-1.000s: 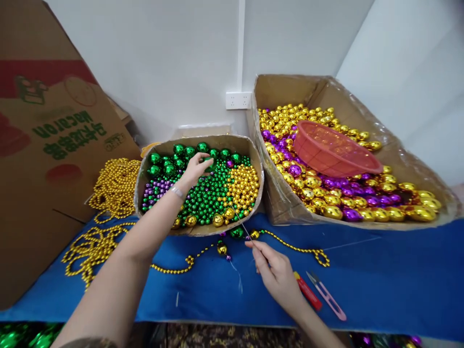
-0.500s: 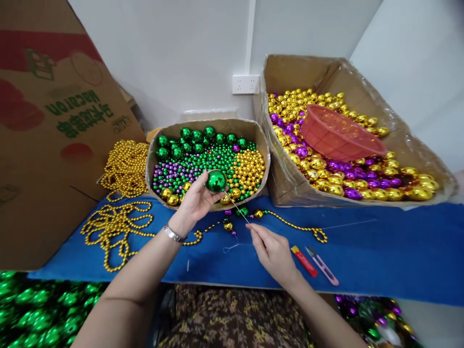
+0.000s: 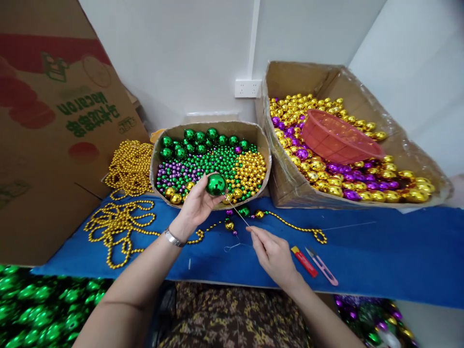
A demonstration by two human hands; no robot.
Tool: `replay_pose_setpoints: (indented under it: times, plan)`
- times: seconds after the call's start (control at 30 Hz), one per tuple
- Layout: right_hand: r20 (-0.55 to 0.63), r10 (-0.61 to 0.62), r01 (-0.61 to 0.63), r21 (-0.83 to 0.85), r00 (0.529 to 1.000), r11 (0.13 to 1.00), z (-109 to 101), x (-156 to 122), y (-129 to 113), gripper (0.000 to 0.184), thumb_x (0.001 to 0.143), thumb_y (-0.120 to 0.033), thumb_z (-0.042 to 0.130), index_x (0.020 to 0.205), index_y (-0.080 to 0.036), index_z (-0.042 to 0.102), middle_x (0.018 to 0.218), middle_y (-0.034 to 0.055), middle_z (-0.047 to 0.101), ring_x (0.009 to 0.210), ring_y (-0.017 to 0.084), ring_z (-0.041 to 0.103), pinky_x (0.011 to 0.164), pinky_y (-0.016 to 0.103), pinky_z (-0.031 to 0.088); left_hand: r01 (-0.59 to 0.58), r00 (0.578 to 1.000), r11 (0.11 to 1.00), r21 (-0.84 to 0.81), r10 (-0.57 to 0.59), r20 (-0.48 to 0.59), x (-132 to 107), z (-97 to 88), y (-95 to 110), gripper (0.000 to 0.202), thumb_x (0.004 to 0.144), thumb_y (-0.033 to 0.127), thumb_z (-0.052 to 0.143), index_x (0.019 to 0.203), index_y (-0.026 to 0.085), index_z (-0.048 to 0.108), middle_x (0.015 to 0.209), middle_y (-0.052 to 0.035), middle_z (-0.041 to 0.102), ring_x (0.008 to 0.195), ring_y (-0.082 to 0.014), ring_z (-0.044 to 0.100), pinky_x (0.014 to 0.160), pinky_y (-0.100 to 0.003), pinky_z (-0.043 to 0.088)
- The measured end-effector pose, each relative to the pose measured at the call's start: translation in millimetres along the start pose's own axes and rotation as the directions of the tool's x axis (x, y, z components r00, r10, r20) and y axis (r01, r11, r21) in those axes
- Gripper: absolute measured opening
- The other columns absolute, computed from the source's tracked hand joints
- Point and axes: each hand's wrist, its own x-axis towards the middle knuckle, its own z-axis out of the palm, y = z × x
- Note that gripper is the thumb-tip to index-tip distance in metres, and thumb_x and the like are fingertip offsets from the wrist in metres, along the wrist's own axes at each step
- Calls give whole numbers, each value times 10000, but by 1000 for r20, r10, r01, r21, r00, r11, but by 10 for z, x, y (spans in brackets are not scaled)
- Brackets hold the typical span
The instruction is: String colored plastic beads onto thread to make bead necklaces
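Large green ball [image 3: 216, 184] was gripped by the left hand [image 3: 197, 205], at 10–11 o'clock from the right hand [image 3: 271, 251], in whose fingertips a thin rod [image 3: 237, 211] was pinched, long axis aimed at the ball's 4–5 o'clock edge; tip contact couldn't be made out. Small carton [image 3: 239, 129] was placed beyond at 12, loaded with green balls [image 3: 199, 137] (10–12), small gold beads [image 3: 250, 166] (3), purple beads [image 3: 177, 169] (9). Big carton [image 3: 402, 140] was parked at its 2–3 o'clock, filled with larger gold beads [image 3: 416, 195], red basket [image 3: 322, 140] on top.
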Motion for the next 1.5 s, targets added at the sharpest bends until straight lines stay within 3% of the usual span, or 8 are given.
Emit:
replay_pose_setpoints:
  times: [0.3,0.47,0.63,0.77,1.0,1.13,1.3,1.5]
  plan:
    - [-34,-8,8,-5,999,1000,61,60,2,259,965,-211,427,1077,-187,658,974,68,750,850,170,723,774,253,571,-76,985,990,-118,93,145,-292,150,-212,407,764,315,749,1146,238,632,1032,-52,636,864,-168,638,756,-321,568]
    - [4,21,-21,96,1000,995,53,27,0,231,971,-226,433,1029,-200,656,927,48,749,807,166,720,745,248,570,24,989,977,-213,8,149,-397,156,-320,379,799,333,717,1158,246,636,1043,-52,627,909,-172,630,800,-341,564]
    - [-42,-36,38,31,998,999,107,-28,58,230,963,-209,443,1059,-187,651,924,59,746,821,175,718,739,263,568,-34,992,984,-173,55,113,-438,143,-356,404,761,303,753,1145,245,641,1007,-47,629,865,-160,623,751,-308,566]
    - [-15,-43,44,69,999,997,125,-45,85,225,963,-200,444,1056,-194,649,927,53,744,826,168,715,743,256,563,2,993,982,-187,20,113,-459,132,-376,410,766,347,743,1148,242,636,1042,-60,633,886,-183,626,753,-337,565]
    - [3,-35,35,65,999,997,137,-77,138,213,965,-190,443,1056,-194,635,909,46,737,815,169,708,728,265,554,-131,984,987,-91,141,113,-476,104,-424,490,684,316,814,1140,227,659,1126,-75,634,904,-158,615,757,-238,512]
    - [14,-24,22,125,1000,992,136,-93,146,194,960,-174,453,1045,-209,624,937,34,735,837,155,705,739,249,544,-85,985,990,-113,100,138,-495,87,-446,469,729,322,776,1171,244,639,1142,-78,630,896,-168,624,751,-265,518]
    - [11,-22,21,104,1000,994,143,-118,156,187,960,-173,455,1043,-212,618,938,34,733,833,161,701,730,258,540,-186,971,981,-50,192,146,-504,64,-484,490,716,297,787,1178,238,639,1208,-90,624,1060,-214,591,881,-309,492]
    - [26,-31,28,95,999,995,144,-132,170,189,964,-180,450,1053,-209,614,930,38,731,821,157,700,735,260,542,-190,966,980,-65,198,168,-512,70,-472,452,744,272,764,1179,242,645,1183,-85,648,1031,-192,607,849,-275,497]
